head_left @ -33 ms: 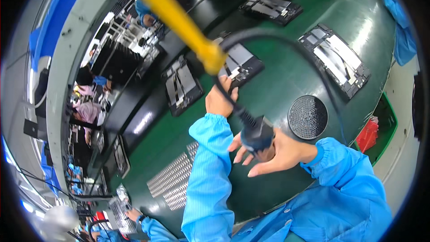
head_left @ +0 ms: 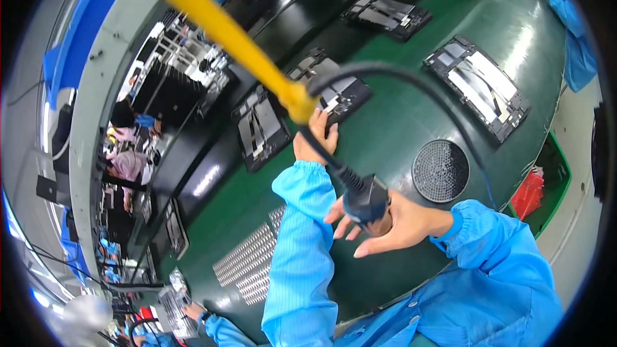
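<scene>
While gripping black tool in right fingers, could snag cable above by swinging. Cannot tell grip of left fingers near tablet.

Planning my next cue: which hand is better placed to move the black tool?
Probably right: the right hand is at the black tool, while the left hand is farther off, beside an opened tablet.

Bright, fairly even light here, and look at that white glare across the green tabletop, upper right! Another streak gleams on the dark strip, left of centre. The yellow bar runs soft up top, the grey beam bows, and black swallows every corner.
</scene>
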`<state>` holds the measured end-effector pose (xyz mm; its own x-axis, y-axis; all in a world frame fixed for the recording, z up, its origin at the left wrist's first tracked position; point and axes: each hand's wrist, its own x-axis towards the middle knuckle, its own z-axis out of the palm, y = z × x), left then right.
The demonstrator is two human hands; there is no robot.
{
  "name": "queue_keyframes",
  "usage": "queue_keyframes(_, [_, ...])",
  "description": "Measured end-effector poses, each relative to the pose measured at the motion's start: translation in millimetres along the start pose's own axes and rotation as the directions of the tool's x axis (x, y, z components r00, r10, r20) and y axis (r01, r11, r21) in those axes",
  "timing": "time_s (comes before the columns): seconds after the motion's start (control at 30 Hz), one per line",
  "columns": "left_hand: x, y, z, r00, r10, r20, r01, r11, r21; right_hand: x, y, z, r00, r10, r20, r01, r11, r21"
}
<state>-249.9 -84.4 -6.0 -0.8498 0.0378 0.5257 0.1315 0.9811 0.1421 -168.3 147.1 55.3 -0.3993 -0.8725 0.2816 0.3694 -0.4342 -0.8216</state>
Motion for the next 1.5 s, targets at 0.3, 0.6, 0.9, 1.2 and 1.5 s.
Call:
queue_keyframes(0.3, [9.4, -51.6, -34.4, 0.985, -0.053, 0.166, 0.042, 0.997, 0.069, -16.1, -24.2, -21.4, 0.999, 0.016, -0.039, -0.031, 0.898, -0.438])
queue_keyframes(0.6, [-25.3, -104.4, -104.3, 0.880, -0.335, 0.335, 0.277, 0.937, 0.211, -18.8, 0.5, -18.1, 0.916, -0.373, -0.145, 0.233, 0.793, -0.563])
queue_keyframes(0.9, [-15.9, -126.5, -75.6, 0.973, 0.029, 0.228, -0.093, 0.957, 0.276, -17.6, 2.1, -22.7, 0.946, -0.282, -0.159, 0.127, 0.777, -0.617])
queue_keyframes(1.2, [-42.8, -148.6, -103.2, 0.976, -0.198, -0.093, 0.213, 0.957, 0.198, -19.3, -3.4, -23.1, 0.935, -0.272, -0.226, 0.093, 0.805, -0.586])
queue_keyframes(1.5, [-85.9, 25.7, -178.7, 0.953, 0.068, -0.296, 0.002, 0.973, 0.232, -17.3, -29.6, -32.5, 0.913, -0.270, -0.304, 0.103, 0.877, -0.469])
